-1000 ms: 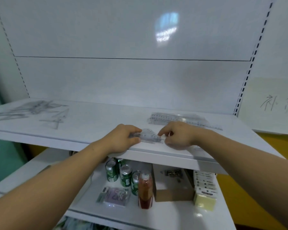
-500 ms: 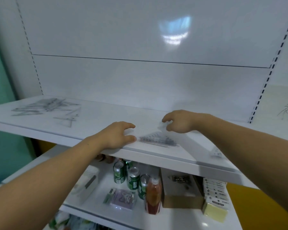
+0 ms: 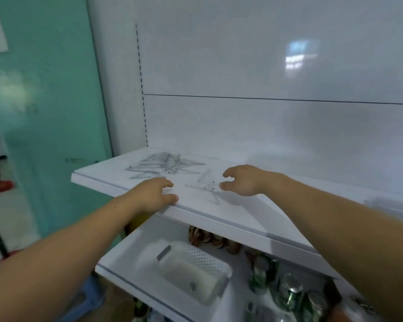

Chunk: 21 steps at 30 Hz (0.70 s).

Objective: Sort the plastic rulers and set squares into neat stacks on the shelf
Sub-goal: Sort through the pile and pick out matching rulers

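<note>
In the middle of the frame the left hand (image 3: pixel 154 194) rests on the front edge of the white shelf (image 3: pixel 230 212), with fingers loosely bent. The right hand (image 3: pixel 244 180) is close beside a clear plastic set square (image 3: pixel 206 185), which lies flat between both hands. Behind it, to the left, is a loose pile of clear plastic rulers and set squares (image 3: pixel 163 165). At the bottom, the lower shelf (image 3: pixel 116 273) carries a white perforated basket (image 3: pixel 191 270) and green drink cans (image 3: pixel 289 291).

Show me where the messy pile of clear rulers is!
In the head view, the pile lies back left on the shelf, just beyond the left hand.
</note>
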Available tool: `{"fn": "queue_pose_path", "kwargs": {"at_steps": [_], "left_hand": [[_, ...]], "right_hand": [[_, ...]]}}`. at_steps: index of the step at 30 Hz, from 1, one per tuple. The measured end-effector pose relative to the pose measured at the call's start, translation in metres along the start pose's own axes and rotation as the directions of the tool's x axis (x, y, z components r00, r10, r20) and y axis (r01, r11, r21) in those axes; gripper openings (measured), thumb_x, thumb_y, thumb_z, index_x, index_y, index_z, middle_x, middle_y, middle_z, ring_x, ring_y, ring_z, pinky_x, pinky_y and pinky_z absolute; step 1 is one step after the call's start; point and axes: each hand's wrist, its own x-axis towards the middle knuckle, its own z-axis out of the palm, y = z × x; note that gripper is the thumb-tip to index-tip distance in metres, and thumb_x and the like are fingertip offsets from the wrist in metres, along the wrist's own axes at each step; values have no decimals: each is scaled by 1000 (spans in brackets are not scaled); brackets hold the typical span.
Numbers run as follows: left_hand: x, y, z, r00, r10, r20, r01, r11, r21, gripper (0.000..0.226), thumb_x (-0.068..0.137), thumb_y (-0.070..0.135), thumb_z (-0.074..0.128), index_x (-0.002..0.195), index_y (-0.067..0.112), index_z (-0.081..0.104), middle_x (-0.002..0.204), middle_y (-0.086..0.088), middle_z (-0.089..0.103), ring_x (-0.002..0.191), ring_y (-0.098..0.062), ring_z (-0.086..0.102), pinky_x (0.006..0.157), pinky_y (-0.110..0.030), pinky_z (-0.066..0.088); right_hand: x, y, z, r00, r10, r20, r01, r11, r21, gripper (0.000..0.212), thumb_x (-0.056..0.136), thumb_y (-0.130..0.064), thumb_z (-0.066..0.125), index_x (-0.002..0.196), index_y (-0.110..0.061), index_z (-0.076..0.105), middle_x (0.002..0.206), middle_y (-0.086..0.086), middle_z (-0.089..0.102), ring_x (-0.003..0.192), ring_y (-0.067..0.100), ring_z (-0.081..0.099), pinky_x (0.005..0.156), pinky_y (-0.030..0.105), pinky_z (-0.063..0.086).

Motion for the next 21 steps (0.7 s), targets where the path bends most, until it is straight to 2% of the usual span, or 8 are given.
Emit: {"fn": "queue_pose_path", "kwargs": {"at_steps": [6, 10, 14, 17, 21], "left_hand": [[27, -77, -28, 998, -68, -15, 68, 997, 25, 58, 91, 48, 51, 142, 21, 40, 152, 0, 34, 137, -21, 34, 109, -31, 27], [58, -109, -35, 994, -107, -34, 107, 994, -17, 58, 91, 49, 51, 141, 21, 41, 151, 0, 34, 135, -21, 36, 108, -32, 28], [98, -131, -37, 993, -103, -58, 102, 995, -12, 61, 90, 52, 52, 142, 23, 39, 151, 2, 34, 135, -20, 36, 108, -31, 28], [131, -141, -39, 995, -82, -63, 82, 997, -2, 62, 89, 52, 54, 142, 25, 38, 150, 3, 34, 134, -20, 37, 109, -34, 31], [174, -154, -42, 1000, -22, -4, 22, 999, 32, 64, 87, 55, 55, 142, 28, 37, 151, 3, 32, 136, -19, 33, 112, -35, 28]], "right_hand": [[82, -64, 14, 999, -40, -31, 40, 999, -3, 65, 95, -54, 38, 148, -19, 28, 156, 1, 24, 142, 21, 24, 112, 31, 20], [138, -83, 25, 998, -48, -50, 48, 999, -13, 68, 95, -56, 36, 149, -16, 24, 156, 6, 23, 142, 23, 24, 113, 33, 21], [199, -92, 33, 996, -41, -81, 38, 999, -32, 62, 93, -56, 36, 136, -11, 42, 143, 14, 42, 127, 28, 42, 102, 36, 36], [240, -95, 32, 996, -41, -83, 41, 999, -11, 67, 91, -60, 39, 138, -12, 41, 144, 11, 42, 129, 28, 42, 102, 36, 36], [282, -95, 32, 999, 19, -51, -19, 1000, 5, 78, 81, -75, 39, 127, -14, 52, 133, 9, 52, 118, 27, 50, 94, 36, 41]]}}
